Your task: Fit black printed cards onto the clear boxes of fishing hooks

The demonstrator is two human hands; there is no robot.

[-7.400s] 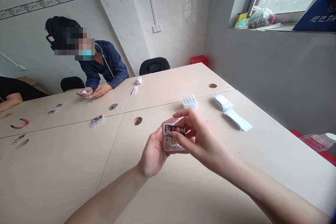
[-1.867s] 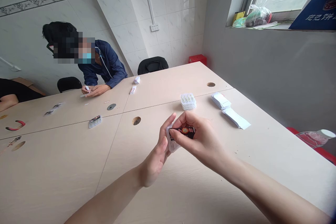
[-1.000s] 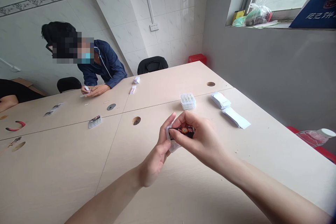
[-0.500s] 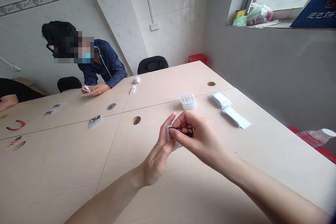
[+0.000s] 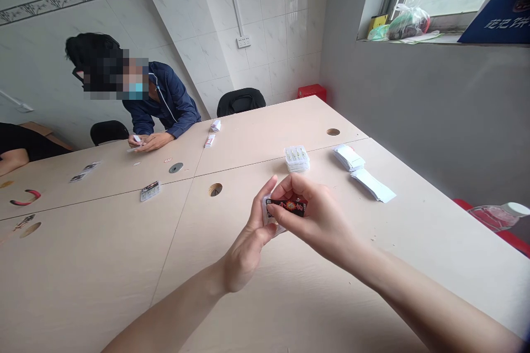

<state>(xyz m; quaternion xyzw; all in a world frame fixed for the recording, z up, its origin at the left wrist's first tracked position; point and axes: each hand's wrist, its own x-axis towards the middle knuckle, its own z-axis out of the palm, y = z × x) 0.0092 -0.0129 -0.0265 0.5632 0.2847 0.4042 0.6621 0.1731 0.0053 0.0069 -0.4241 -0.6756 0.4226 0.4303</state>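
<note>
A small clear plastic case (image 5: 281, 229) is held in my left hand (image 5: 245, 259), the fingers behind it and the thumb at its near edge. Across the top of the case lies a black label strip (image 5: 292, 207) with red and white print. My right hand (image 5: 321, 212) pinches that strip between thumb and fingers, at the case's far edge. Part of the case is covered by my fingers, so I cannot make out all its contents. Just beyond my hands stands a stack of clear cases (image 5: 297, 159) with small greenish pieces inside.
Two stacks of white cards (image 5: 374, 185) lie right of my hands. A labelled case (image 5: 149, 191) sits to the left, near a round table hole (image 5: 215, 190). Red-handled pliers (image 5: 25, 197) lie far left. Across the table a person in a blue jacket (image 5: 168, 99) handles small white items.
The black strip has shifted slightly left and lies flatter over the case. My left thumb has moved a little along the case's near side. The rest looks the same.
</note>
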